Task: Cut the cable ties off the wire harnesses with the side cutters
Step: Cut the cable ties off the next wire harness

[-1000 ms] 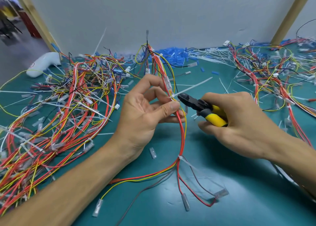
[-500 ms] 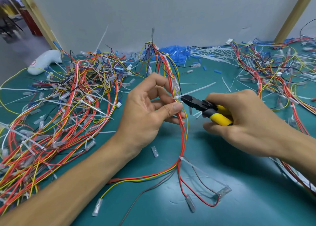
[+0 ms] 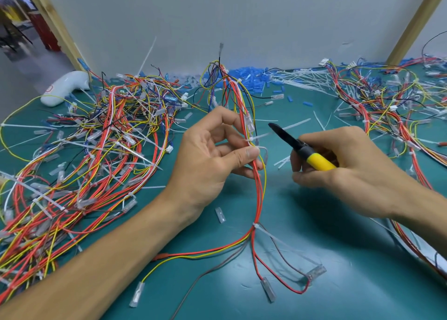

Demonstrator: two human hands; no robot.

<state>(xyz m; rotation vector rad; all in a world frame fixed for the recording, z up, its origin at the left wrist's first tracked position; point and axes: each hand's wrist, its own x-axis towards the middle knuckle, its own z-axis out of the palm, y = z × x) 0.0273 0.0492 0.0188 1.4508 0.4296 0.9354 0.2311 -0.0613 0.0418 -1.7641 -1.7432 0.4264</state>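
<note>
My left hand [image 3: 208, 157] pinches a red-and-yellow wire harness [image 3: 258, 194] between thumb and fingers and holds it up over the green mat. A white cable tie [image 3: 254, 138] wraps the bundle just above my thumb, its tail sticking out to the right. My right hand [image 3: 348, 165] grips the yellow-handled side cutters [image 3: 302, 148]; their black jaws point up and left, a short way right of that tie and clear of it. A second white tie [image 3: 257, 226] binds the harness lower down, where its wires fan out.
A big tangle of harnesses [image 3: 79, 165] covers the mat on the left, another pile [image 3: 391, 111] lies at the right. Cut white ties [image 3: 300, 80] and blue connectors [image 3: 249, 75] litter the back by the wall. A white handheld device [image 3: 65, 87] lies at the far left.
The cutters have pulled back from the tie and tilted up to the right; before, their jaws were at the tie. My left hand keeps the harness in the same grip.
</note>
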